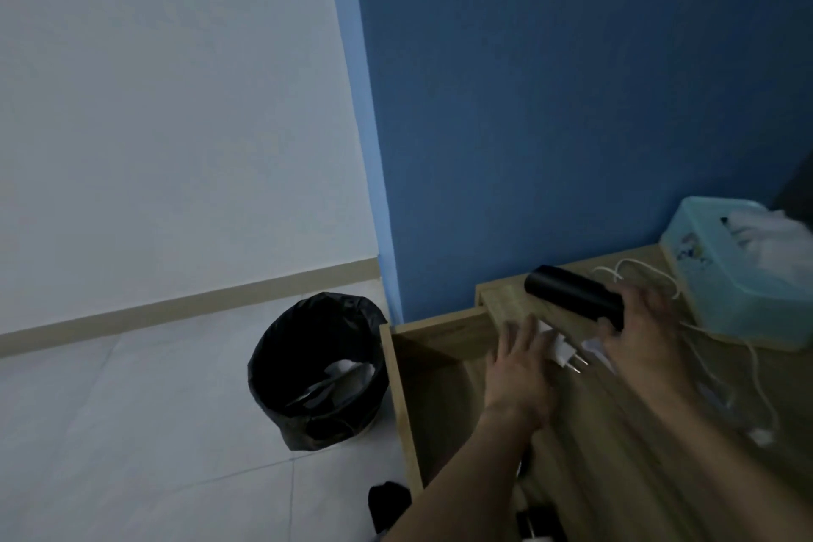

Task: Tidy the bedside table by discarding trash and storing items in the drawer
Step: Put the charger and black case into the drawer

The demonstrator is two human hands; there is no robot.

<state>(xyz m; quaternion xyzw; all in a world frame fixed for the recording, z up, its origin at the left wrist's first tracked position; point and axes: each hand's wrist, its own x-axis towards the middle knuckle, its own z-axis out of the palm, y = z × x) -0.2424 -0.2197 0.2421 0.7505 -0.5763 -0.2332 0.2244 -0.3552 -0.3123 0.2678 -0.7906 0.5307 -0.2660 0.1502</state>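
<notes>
The wooden bedside table [497, 299] stands against the blue wall with its drawer [435, 378] pulled open towards me. My right hand [638, 321] grips a black cylinder [572, 294] over the table top. My left hand [521, 365] holds a white plug adapter [565, 351], prongs pointing right, above the open drawer. A white cable [633, 273] trails loosely over the table top and down its right side. The drawer's inside is dark and partly hidden by my arm.
A round bin with a black liner [316, 370] stands on the tiled floor left of the table, with white paper inside. A light-blue tissue box [721, 273] sits at the table's back right. A dark object [387, 502] lies on the floor near the drawer front.
</notes>
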